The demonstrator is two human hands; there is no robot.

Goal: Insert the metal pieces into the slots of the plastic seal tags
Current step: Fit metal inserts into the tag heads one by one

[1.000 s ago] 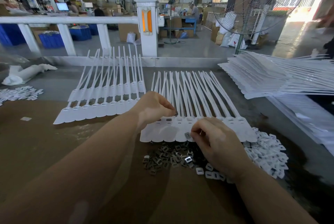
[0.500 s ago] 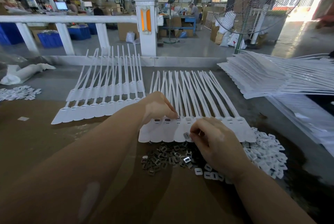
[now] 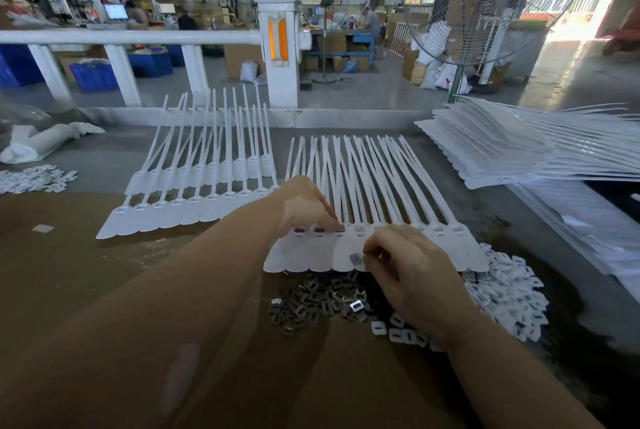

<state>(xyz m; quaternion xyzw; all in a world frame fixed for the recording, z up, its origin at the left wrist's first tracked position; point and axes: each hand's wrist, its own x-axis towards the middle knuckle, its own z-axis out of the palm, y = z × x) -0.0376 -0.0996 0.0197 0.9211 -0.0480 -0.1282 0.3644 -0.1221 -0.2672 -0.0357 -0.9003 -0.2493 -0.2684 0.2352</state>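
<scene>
Metal piece (image 3: 355, 258) pinched at the right hand's (image 3: 410, 276) fingertips, over the near flags of the seal-tag strip (image 3: 460, 248) at table centre.

Left hand (image 3: 306, 209) pressing a fingertip onto the third slot from the strip's left end, other fingers curled; two slots left of it showing dark inserts. Loose metal pieces (image 3: 311, 304) heaped just near of the strip. White plastic caps (image 3: 512, 293) piled to the right. Second tag strip (image 3: 180, 193) lying left and farther. Stacked tag sheets (image 3: 519, 148) at far right. Table (image 3: 86, 276) brown beneath.
</scene>
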